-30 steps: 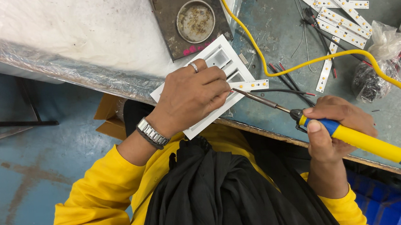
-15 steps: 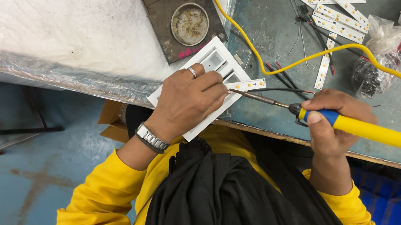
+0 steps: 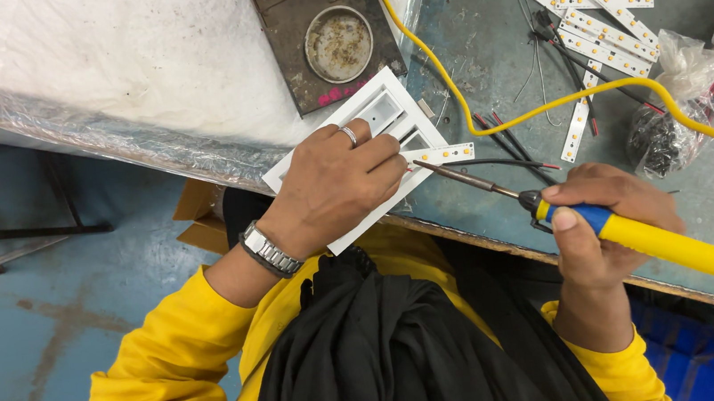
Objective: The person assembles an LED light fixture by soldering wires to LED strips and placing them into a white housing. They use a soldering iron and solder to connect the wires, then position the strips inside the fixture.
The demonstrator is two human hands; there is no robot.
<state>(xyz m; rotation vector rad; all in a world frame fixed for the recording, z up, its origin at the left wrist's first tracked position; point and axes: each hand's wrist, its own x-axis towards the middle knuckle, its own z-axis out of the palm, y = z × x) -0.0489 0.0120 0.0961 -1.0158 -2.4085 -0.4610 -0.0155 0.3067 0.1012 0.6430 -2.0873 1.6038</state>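
Little has changed since the earlier views: the white lamp housing [image 3: 369, 150] is still pressed flat at the worktop's near edge by the left hand [image 3: 333, 185], while the soldering iron [image 3: 630, 236], gripped closed in the right hand [image 3: 607, 230], stays tipped at the LED strip [image 3: 441, 154].

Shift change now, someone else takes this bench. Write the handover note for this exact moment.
Left hand: pressing the white frame flat at the bench edge, fingers at the small LED strip.
Right hand: gripping the yellow soldering iron, tip beside the strip's end; contact cannot be told.
Black and red wires lie at the strip.
Loose LED strips wait further back.
Joint state not visible.
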